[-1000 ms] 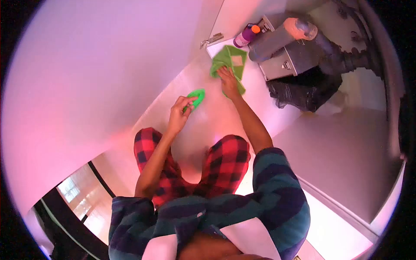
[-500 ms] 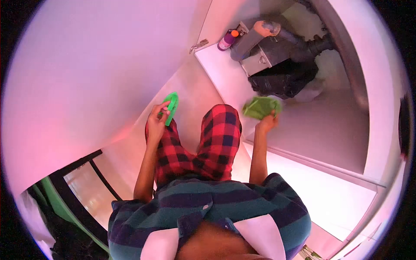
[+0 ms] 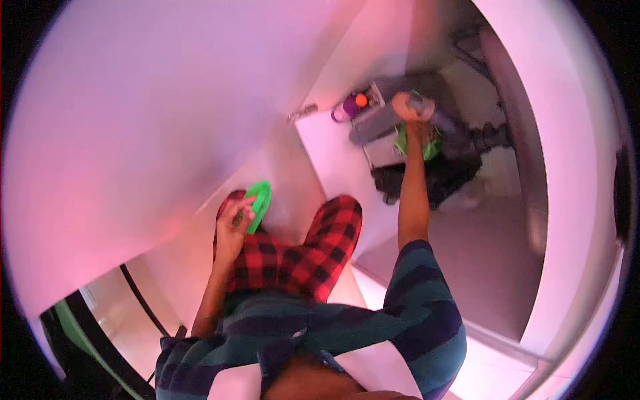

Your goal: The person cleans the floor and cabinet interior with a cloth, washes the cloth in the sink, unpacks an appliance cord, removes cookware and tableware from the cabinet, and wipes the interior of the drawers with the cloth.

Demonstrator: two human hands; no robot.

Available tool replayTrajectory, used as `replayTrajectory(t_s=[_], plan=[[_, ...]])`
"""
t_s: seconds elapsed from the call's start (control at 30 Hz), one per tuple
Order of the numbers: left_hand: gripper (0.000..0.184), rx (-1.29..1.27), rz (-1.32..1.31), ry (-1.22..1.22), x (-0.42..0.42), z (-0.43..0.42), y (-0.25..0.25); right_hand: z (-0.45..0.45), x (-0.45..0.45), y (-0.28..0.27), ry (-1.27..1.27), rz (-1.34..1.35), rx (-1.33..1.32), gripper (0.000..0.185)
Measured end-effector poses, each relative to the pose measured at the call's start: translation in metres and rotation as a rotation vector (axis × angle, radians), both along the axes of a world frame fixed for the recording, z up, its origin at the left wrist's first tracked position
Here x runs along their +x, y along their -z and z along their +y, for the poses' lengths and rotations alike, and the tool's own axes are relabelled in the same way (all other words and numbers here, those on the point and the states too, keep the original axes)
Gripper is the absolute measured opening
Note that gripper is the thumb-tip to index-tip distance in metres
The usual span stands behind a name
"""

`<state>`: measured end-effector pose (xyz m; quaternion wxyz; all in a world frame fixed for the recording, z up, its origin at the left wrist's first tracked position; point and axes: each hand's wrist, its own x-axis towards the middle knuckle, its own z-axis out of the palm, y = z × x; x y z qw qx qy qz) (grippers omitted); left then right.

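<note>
My left hand [image 3: 233, 219] is closed on a bright green, pointed plastic tool with a handle [image 3: 262, 200], held above my left knee; its exact kind I cannot make out. My right arm stretches into the open cabinet. There my right hand [image 3: 415, 127], blurred, is at a green cloth [image 3: 432, 145], which shows on both sides of the wrist. Its fingers are mostly hidden. Close by are a grey pipe [image 3: 373, 128] with a pale round end and a black bag [image 3: 440, 183].
A purple bottle with an orange cap [image 3: 347, 109] stands near the cabinet's front left edge. A dark hose [image 3: 490, 137] runs at the right. The large white door [image 3: 167, 120] fills the left side. A white rim [image 3: 527, 133] curves along the right.
My right hand has moved forward, deeper into the cabinet, with the green cloth. My left hand still holds the green tool. The whole view has shifted, so things appear lower.
</note>
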<state>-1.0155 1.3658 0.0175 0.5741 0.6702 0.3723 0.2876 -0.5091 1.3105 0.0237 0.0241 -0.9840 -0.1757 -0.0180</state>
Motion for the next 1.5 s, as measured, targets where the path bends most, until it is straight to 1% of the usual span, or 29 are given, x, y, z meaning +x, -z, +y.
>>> replayTrajectory(t_s=[0.1, 0.2, 0.27, 0.33, 0.47, 0.5, 0.6, 0.7, 0.73, 0.83, 0.9, 0.93, 1.0, 1.03, 1.1, 1.17, 1.2, 1.3, 1.33, 1.43, 1.5], plan=[[0.025, -0.003, 0.003, 0.011, 0.008, 0.014, -0.003, 0.01, 0.036, -0.001, 0.02, 0.002, -0.063, 0.06], [0.025, -0.102, 0.022, -0.024, 0.015, 0.022, -0.003, 0.011, 0.06, 0.003, 0.024, 0.004, -0.105, 0.058], [0.025, -0.094, 0.033, -0.013, 0.017, 0.028, -0.009, 0.01, 0.071, 0.009, 0.024, 0.008, -0.14, 0.056], [0.025, -0.072, 0.062, -0.005, 0.019, 0.032, -0.005, 0.012, 0.082, 0.014, 0.016, 0.014, -0.158, 0.055], [0.026, -0.104, 0.121, -0.021, 0.014, 0.032, 0.0, 0.02, 0.097, 0.018, -0.037, 0.021, -0.185, 0.052], [0.026, -0.153, 0.131, -0.019, 0.008, 0.03, -0.002, 0.017, 0.098, 0.023, -0.068, 0.025, -0.193, 0.052], [0.026, -0.322, 0.086, -0.045, 0.015, 0.022, -0.007, 0.018, 0.097, 0.023, -0.198, 0.002, -0.208, 0.05], [0.028, -0.246, 0.14, 0.067, 0.023, 0.028, -0.015, 0.021, 0.076, 0.016, -0.47, -0.095, -0.202, 0.049], [0.028, -0.196, 0.123, 0.082, 0.028, 0.026, -0.016, 0.02, 0.066, 0.012, -0.577, -0.142, -0.216, 0.048], [0.029, -0.07, 0.079, 0.131, 0.044, 0.024, -0.013, 0.034, 0.046, 0.006, -0.909, -0.363, -0.284, 0.047], [0.03, -0.019, 0.044, 0.153, 0.053, 0.017, -0.005, 0.037, 0.036, 0.018, -0.925, -0.433, -0.13, 0.047], [0.03, -0.042, 0.016, 0.187, 0.058, 0.013, -0.006, 0.027, 0.03, 0.027, -0.881, -0.417, 0.004, 0.046], [0.031, -0.081, -0.028, 0.247, 0.074, 0.009, -0.008, -0.018, 0.012, 0.061, -0.722, -0.33, 0.391, 0.043], [0.031, -0.042, -0.034, 0.271, 0.081, 0.008, -0.009, -0.032, -0.001, 0.05, -0.626, -0.214, 0.338, 0.043], [0.032, 0.034, -0.044, 0.324, 0.088, 0.005, -0.011, -0.048, -0.032, -0.003, -0.425, 0.017, 0.227, 0.044], [0.032, 0.027, -0.101, 0.349, 0.097, -0.002, -0.016, -0.05, -0.042, -0.033, -0.392, 0.063, 0.059, 0.047], [0.032, 0.032, -0.131, 0.358, 0.1, -0.002, -0.019, -0.045, -0.041, -0.038, -0.38, 0.083, -0.017, 0.049], [0.033, 0.037, -0.086, 0.384, 0.097, -0.004, -0.028, -0.048, -0.006, -0.01, -0.076, 0.102, 0.198, 0.055], [0.033, 0.046, -0.099, 0.381, 0.098, -0.003, -0.03, -0.05, -0.009, -0.008, -0.161, -0.003, 0.258, 0.054], [0.031, 0.077, -0.148, 0.411, 0.105, -0.005, -0.039, -0.052, 0.001, -0.002, -0.089, 0.021, 0.233, 0.055], [0.029, 0.145, -0.192, 0.458, 0.117, -0.002, -0.059, -0.056, -0.014, -0.008, 0.052, -0.052, 0.417, 0.05]])
